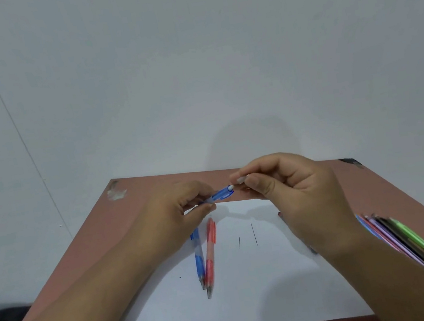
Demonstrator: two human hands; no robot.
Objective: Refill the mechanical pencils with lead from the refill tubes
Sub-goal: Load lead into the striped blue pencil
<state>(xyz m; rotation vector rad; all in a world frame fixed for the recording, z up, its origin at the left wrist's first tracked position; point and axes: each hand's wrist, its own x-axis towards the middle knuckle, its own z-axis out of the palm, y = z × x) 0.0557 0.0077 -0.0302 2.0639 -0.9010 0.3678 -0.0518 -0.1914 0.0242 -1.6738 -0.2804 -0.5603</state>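
Item: blue mechanical pencil (220,194), held in the air above the far part of the table (142,217), roughly level, cap end pointing right. The left hand (177,215) pinched its barrel between thumb and fingers — a steadying grip, it seemed, so the open end faced the other hand. The right hand (283,185) pinched a small pale piece (240,180) between thumb and forefinger just beside that end; probably the eraser or cap, being taken off or put back, though which could not be told.

Item: white sheet of paper (252,291) in the middle of the table, likely laid down so the thin dark leads would show against it.

Item: two loose leads, a shorter one (239,243) and a longer one (254,233), lying apart on the sheet to the right of the pencils, within easy reach of the right hand.

Item: second blue pencil (198,256) and a red pencil (210,256), side by side on the sheet, tips toward the near edge — waiting or already done; not discernible.

Item: a fan of coloured pencils or tubes (410,243) at the right edge, partly behind the right forearm.
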